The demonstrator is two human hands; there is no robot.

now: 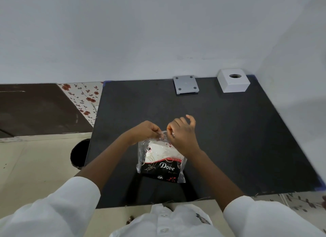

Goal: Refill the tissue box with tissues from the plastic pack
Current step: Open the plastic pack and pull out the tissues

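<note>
A clear plastic pack (pixel 161 161) of white tissues, with a black "Dove" label, stands on the black table (pixel 229 139) near its front middle. My left hand (pixel 144 131) pinches the pack's far top edge from the left. My right hand (pixel 182 132) pinches the same edge from the right, thumb and forefinger closed on the plastic, other fingers lifted. The white square tissue box (pixel 233 81), with a round hole on top, sits at the table's far right corner. A grey square base plate (pixel 185 84) with four dark feet lies to its left.
A white wall runs behind and to the right of the table. A dark round bin (pixel 79 153) stands on the floor at the table's left edge. A brown panel (pixel 35 109) and floral sheet (pixel 84 99) lie further left.
</note>
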